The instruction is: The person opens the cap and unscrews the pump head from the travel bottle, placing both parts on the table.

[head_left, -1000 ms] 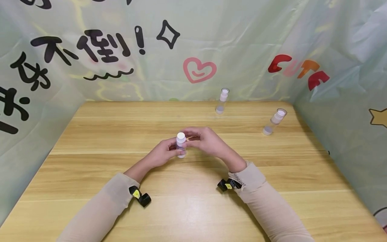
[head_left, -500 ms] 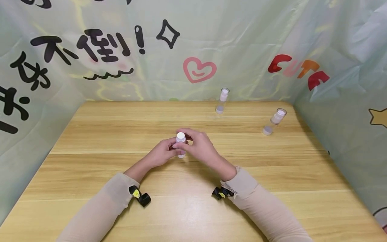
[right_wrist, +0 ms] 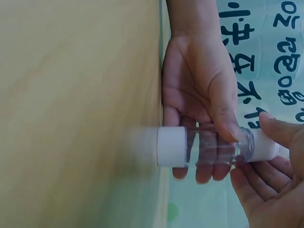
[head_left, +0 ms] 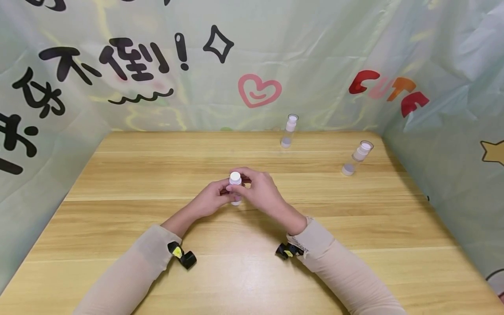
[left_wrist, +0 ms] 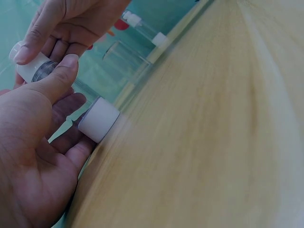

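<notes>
A small clear bottle with a white base and white top [head_left: 235, 178] stands upright between both hands near the middle of the table. My left hand [head_left: 210, 200] holds its clear body; in the left wrist view the thumb lies along the bottle near its dark ringed neck, above the white base [left_wrist: 99, 119]. From the other side my right hand [head_left: 260, 190] grips the white top between thumb and fingers, as the right wrist view also shows at the white top [right_wrist: 264, 145]. Fingers hide parts of the bottle.
Two similar bottles stand apart on the wooden table [head_left: 157, 166]: one at the back [head_left: 289, 131], another farther right [head_left: 357, 158]. A clear cylinder [left_wrist: 124, 61] stands beyond the held bottle in the left wrist view. Printed curtains [head_left: 315, 52] border the table's back and sides.
My right hand has moved left, closing in on the bottle, and its thumb now lies across the front of the white top. The left hand and the bottle have stayed in place.
</notes>
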Demonstrator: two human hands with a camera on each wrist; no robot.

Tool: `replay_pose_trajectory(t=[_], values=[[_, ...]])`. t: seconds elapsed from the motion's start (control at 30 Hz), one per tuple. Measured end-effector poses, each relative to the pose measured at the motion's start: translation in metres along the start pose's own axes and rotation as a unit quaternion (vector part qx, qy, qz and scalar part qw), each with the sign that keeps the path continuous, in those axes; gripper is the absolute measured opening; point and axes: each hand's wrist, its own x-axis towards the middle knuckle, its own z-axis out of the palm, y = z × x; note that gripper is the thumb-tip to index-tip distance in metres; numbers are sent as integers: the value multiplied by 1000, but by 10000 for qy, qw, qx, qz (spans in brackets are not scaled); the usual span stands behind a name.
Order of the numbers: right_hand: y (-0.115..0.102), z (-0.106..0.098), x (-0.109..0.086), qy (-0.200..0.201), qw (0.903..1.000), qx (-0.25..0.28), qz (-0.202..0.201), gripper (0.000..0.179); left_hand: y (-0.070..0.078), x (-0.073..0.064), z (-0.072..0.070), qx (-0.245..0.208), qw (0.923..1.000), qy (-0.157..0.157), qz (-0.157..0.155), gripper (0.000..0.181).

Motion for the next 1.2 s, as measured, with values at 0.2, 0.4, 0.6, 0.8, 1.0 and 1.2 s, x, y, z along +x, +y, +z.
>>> replay_pose_trajectory(t=[0.2, 0.4, 0.6, 0.8, 1.0, 1.2], values=[[2, -9, 2, -391, 9990, 222, 75, 36, -11, 3, 0, -65, 9999, -7, 81, 41], [5, -16, 4, -776, 9966, 288, -35, 35, -11, 3, 0, 6, 10000, 0, 35, 44], [9, -21, 7, -954, 9945, 413, -154, 33, -11, 3, 0, 45, 10000, 14, 23, 44], [11, -26, 8, -1084, 9930, 466, 12, 35, -9, 3, 0, 45, 10000, 20, -51, 43], [13, -29, 9, -1248, 9910, 471, -101, 35, -7, 2, 0, 34, 9998, 12, -194, 44], [13, -31, 9, -1313, 9900, 473, -201, 40, -6, 2, 0, 19, 9998, 12, -197, 41]])
